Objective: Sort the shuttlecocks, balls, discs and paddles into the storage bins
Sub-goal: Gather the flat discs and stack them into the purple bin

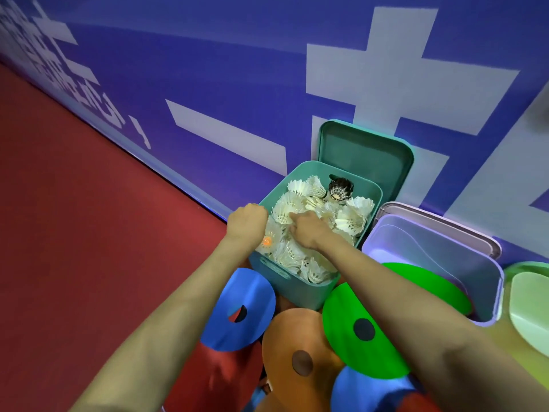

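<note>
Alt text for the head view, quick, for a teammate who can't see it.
A teal bin full of white shuttlecocks: right hand among them, left hand curled at its rim. Coloured discs lie nearer; a lilac bin stands alongside.

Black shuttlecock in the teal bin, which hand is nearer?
Right. The right hand lies on the white shuttlecocks in front of the black shuttlecock; the left hand is at the teal bin's left rim.

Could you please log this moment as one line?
left hand: at bin rim; right hand: on shuttlecocks; discs: on floor
</note>
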`<state>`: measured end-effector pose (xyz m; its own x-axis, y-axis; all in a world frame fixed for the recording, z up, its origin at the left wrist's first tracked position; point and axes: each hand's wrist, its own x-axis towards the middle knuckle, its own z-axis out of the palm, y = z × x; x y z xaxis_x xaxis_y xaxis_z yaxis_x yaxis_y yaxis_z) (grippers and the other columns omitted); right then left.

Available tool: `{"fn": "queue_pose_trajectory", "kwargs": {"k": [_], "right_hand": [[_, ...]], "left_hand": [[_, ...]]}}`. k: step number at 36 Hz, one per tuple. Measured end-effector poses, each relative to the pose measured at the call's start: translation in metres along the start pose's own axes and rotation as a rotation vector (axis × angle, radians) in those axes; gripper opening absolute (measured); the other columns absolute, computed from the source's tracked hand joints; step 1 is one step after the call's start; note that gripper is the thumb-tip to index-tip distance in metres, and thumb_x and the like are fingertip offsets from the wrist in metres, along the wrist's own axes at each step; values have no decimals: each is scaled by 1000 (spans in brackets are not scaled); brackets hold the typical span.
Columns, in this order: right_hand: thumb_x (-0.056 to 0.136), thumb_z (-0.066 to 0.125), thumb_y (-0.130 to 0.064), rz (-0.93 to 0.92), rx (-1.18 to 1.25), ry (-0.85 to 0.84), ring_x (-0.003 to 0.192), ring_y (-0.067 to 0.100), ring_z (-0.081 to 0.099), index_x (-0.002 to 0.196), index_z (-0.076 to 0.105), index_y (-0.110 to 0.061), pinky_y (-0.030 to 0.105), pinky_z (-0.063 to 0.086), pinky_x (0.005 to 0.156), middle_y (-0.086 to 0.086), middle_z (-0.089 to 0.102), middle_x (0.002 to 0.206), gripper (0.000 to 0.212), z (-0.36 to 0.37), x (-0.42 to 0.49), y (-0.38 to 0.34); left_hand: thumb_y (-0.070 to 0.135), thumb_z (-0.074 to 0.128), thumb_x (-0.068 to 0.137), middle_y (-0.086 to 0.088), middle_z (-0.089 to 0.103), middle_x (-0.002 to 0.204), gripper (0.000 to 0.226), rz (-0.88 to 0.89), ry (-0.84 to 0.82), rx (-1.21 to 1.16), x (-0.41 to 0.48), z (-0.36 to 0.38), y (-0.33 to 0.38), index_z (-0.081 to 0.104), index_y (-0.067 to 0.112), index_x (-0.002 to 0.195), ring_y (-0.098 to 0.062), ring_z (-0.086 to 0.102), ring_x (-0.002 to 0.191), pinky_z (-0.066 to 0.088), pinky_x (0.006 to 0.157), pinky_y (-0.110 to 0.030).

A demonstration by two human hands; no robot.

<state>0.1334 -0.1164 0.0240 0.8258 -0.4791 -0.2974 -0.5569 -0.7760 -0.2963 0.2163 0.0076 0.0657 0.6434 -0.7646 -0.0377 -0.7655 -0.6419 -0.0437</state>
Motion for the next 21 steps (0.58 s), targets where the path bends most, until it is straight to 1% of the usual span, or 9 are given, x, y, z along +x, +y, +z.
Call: {"fn": "queue_pose_trajectory", "kwargs": {"k": [3,5,7,10,12,14,18,21], "right_hand": [[101,28,-33,0,-33,4,141,27,18,145,31,-17,54,18,111,8,33,150,46,3,-2,1],[101,26,-35,-7,-63,-3,141,27,16,143,34,-18,55,16,111,8,29,151,46,5,-4,1],[100,26,-36,-9,-52,-7,142,28,11,143,35,-20,54,13,112,9,21,153,47,6,-6,1],[100,30,-37,-26,-7,16,143,30,4,143,36,-22,53,10,113,10,11,155,46,6,-12,2],[100,33,-35,-60,-7,73,142,29,7,141,39,-20,49,12,113,11,16,154,44,4,-21,3],[99,36,-32,-91,-31,137,141,30,12,138,44,-17,45,15,113,12,24,151,42,4,-33,4],[96,44,-32,-132,-142,254,138,30,20,132,50,-16,41,18,114,10,37,144,40,7,-67,12],[93,49,-29,-138,-112,382,134,30,29,126,55,-13,38,22,112,10,46,134,37,10,-103,26]], "left_hand": [[-8,46,85,-13,63,113,30,2,-49,83,4,5,9,62,4,108,-33,60,107,49,83,-37],[-5,45,88,-12,63,115,28,12,-100,97,4,13,12,62,4,108,-31,61,108,48,83,-36],[-4,44,89,-13,62,118,29,7,-151,73,3,20,12,61,4,111,-31,60,110,49,85,-36],[-5,42,89,-18,59,122,31,-43,-199,-22,4,21,10,59,-1,114,-35,57,113,47,88,-38],[-5,41,88,-19,59,120,29,-58,-188,-72,1,16,10,59,-2,112,-36,57,111,47,87,-39],[-4,42,88,-20,58,118,28,-45,-123,-90,-4,9,14,58,-2,111,-37,56,110,47,86,-40],[5,46,88,-18,53,121,32,3,-17,-64,-25,0,33,55,3,119,-35,48,116,45,89,-41],[13,49,90,-13,50,126,35,42,17,-102,-49,-3,59,53,9,125,-31,45,119,42,91,-40]]}}
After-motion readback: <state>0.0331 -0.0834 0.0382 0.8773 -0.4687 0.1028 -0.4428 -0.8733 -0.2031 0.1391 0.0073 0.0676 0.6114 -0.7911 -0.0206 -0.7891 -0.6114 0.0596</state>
